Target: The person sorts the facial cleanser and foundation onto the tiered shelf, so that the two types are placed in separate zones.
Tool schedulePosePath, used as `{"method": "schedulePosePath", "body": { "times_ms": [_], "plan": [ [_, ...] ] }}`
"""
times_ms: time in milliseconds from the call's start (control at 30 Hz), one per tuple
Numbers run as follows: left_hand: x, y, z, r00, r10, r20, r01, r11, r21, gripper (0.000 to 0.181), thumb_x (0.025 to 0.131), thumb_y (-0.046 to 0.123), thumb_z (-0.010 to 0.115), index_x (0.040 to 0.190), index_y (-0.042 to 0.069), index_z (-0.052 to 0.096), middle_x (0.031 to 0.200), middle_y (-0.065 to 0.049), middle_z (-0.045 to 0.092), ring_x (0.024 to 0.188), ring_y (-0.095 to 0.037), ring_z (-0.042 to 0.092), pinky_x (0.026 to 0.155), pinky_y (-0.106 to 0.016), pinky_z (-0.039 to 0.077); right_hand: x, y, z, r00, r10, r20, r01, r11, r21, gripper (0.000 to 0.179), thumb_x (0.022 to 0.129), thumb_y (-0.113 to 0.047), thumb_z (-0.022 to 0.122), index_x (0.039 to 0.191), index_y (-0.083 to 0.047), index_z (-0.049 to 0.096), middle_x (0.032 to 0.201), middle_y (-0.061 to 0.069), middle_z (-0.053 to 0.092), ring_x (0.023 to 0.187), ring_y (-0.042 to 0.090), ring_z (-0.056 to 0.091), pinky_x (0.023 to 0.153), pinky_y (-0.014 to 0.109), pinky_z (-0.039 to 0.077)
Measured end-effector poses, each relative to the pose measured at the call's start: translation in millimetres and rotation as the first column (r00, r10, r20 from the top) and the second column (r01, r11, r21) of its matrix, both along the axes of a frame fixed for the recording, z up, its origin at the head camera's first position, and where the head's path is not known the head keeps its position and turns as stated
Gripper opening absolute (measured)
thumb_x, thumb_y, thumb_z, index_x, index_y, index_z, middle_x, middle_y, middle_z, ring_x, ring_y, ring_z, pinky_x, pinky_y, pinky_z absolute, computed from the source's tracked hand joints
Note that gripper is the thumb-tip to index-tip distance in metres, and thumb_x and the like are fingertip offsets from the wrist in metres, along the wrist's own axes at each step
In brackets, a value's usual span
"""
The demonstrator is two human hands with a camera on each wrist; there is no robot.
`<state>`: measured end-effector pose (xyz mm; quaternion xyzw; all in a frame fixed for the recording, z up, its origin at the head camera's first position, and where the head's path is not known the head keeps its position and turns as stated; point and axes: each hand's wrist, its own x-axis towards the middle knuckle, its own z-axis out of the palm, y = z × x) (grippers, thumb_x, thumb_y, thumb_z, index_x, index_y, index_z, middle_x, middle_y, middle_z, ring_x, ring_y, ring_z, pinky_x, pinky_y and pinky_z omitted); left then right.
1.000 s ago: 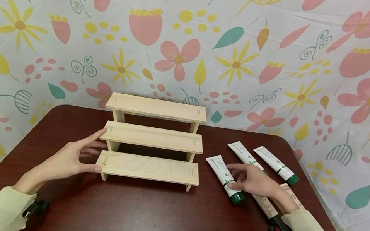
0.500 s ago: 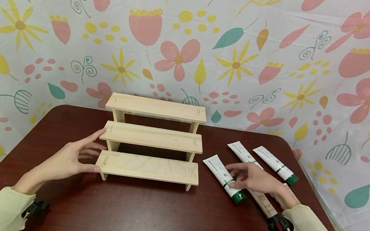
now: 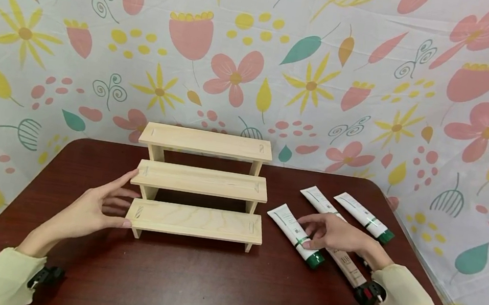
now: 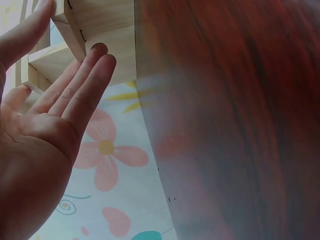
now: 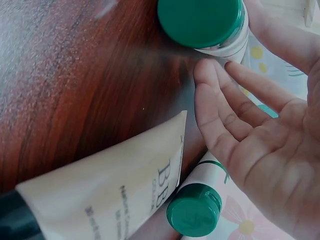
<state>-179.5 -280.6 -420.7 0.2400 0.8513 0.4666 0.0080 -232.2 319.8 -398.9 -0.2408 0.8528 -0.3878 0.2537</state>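
Observation:
A pale wooden three-tier shelf stands toward the back of the dark table. At its left end my left hand touches it, the thumb by the bottom tier and the index fingertip at the middle tier; in the left wrist view the fingers extend fairly straight. Right of the shelf, my right hand pinches a white squeeze tube near its green cap. The thumb lies over the tube and the other fingers are at its right side. That tube is slanted, cap toward me.
Two more white green-capped tubes, one far right and one partly behind the right hand, lie on the table. A beige BB tube with a black cap lies beneath the right wrist. A flower-patterned cloth hangs behind.
The flat end of the pinched tube has swung slightly left. My right forearm has shifted up a little, while my left hand stays on the shelf.

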Motion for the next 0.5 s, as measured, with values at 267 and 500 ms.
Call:
{"method": "schedulePosePath", "body": {
  "times_ms": [267,500],
  "plan": [
    [0.3,-0.1,0.3,1.000,0.006,0.009,-0.006,1.000,0.000,0.113,0.083,0.010,0.092,0.170,0.027,0.022,0.134,-0.020,0.065,0.109,-0.031,0.071,0.088,-0.030,0.059,-2.7,-3.2,-0.5,1.000,-0.002,0.020,0.001,0.999,0.040,0.068,0.094,-0.016,0.082,0.146,0.014,0.051,0.110,0.015,0.061,0.088,0.026,0.060,0.074,0.028,0.050],
    [0.6,-0.1,0.4,1.000,-0.001,0.019,0.001,1.000,0.011,0.113,0.083,0.009,0.092,0.171,0.026,0.022,0.135,-0.021,0.064,0.109,-0.028,0.072,0.088,-0.030,0.059,-3.2,-5.8,-1.2,0.996,-0.014,0.085,0.012,1.000,0.027,0.071,0.092,-0.014,0.083,0.148,0.014,0.048,0.104,0.015,0.057,0.069,0.015,0.052,0.066,0.028,0.046]
  ]
}}
